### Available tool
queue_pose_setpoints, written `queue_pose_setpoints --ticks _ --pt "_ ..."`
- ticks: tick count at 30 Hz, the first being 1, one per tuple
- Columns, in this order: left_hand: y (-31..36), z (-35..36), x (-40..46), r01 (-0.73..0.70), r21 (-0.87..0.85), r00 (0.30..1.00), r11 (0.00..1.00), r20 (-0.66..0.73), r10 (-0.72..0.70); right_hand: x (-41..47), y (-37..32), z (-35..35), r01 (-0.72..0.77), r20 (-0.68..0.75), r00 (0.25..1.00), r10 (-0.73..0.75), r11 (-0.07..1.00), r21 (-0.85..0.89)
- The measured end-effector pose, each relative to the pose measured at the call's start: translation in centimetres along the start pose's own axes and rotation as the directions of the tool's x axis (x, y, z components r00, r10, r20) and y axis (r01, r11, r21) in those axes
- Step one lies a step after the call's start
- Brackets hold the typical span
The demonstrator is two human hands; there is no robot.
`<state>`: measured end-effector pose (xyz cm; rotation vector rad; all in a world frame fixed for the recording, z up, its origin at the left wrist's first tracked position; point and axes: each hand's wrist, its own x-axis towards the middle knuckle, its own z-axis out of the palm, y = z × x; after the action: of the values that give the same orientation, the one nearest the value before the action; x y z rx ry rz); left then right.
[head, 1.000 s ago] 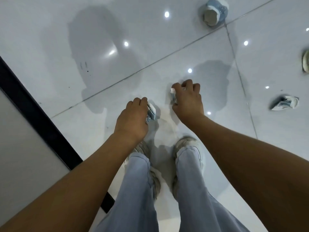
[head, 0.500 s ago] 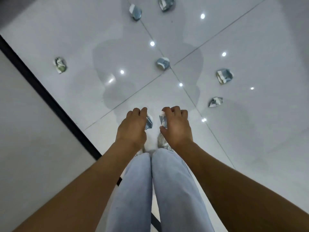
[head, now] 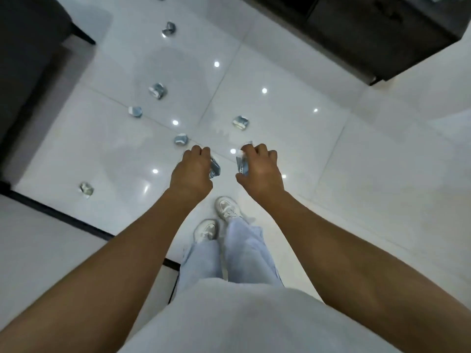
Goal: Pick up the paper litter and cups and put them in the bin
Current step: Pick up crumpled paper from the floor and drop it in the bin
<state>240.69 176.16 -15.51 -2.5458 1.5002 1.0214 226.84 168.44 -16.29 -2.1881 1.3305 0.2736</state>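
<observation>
The left hand [head: 191, 171] is clenching a crumpled cup [head: 215, 169] in its grip; the right hand [head: 260, 169] is clenching another crushed cup [head: 242, 165]. Beyond both grips, more crumpled cups [head: 158, 90] are lying scattered on the floor [head: 280, 72].

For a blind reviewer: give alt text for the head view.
Each hand, left hand and right hand, grips a crumpled cup above a glossy white floor. Six more crumpled cups, one nearest, lie scattered ahead.
</observation>
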Motion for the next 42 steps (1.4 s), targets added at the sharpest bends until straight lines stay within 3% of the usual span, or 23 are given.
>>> queue_pose_setpoints --ticks 6,11,20,25,34,42 --pt "7.7 -1.6 -4.3 -0.245 0.145 0.97 0.959 0.038 0.242 -9.2 4.4 -4.9 -0.214 -0.093 0.969 0.227 0.968 0.133" --pt "16.0 0.0 -7.3 -0.447 0.278 0.895 0.85 0.144 0.423 -16.9 10.5 -7.3 -0.354 -0.177 0.895 0.409 0.893 0.278" --pt "38.3 9.1 -13.4 -0.725 0.349 0.687 0.594 0.302 0.661 -31.0 29.1 -10.2 -0.56 -0.208 0.674 0.709 0.673 0.483" --pt "52.6 15.3 -18.3 -0.833 0.35 0.541 0.427 0.36 0.76 -39.0 40.9 -12.9 -0.622 -0.235 0.506 0.83 0.54 0.566" --pt "71.5 25.8 -25.5 -0.954 0.281 0.25 0.108 0.54 0.804 -51.3 56.0 -13.7 -0.663 -0.154 0.198 0.968 0.248 0.706" --pt "88.0 34.5 -27.5 -0.972 0.203 0.055 -0.119 0.69 0.722 -57.0 69.4 -15.3 -0.644 -0.012 -0.019 1.0 -0.003 0.765"
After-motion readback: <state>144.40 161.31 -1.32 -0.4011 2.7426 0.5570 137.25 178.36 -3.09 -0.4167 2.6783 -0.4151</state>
